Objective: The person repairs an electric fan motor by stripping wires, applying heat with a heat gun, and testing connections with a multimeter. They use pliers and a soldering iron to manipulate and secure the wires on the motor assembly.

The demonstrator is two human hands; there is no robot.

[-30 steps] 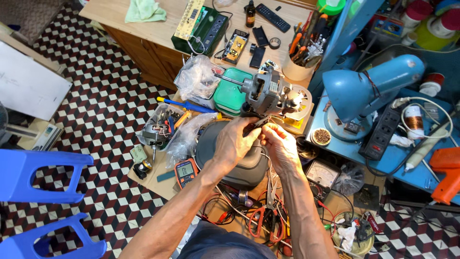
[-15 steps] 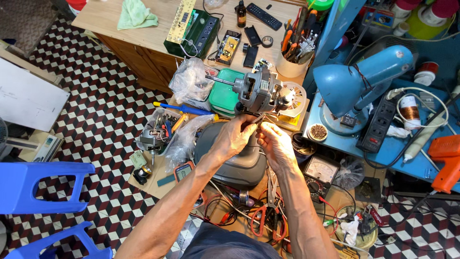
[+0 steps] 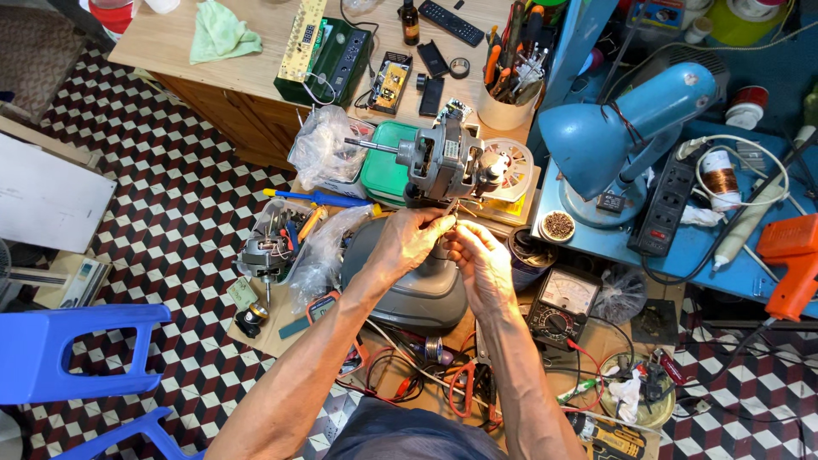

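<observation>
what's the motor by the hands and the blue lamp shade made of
Motor: looks like bare grey cast metal, dull finish, with a steel shaft sticking out. Blue lamp shade: probably painted metal, smooth with a soft sheen, though plastic can't be ruled out.

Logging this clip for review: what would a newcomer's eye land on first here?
Both hands meet at centre: the left hand and right hand pinch thin wires under a grey fan motor that sits on a grey fan base. To the right a big blue desk lamp leans over; an orange glue gun lies at the far right.
</observation>
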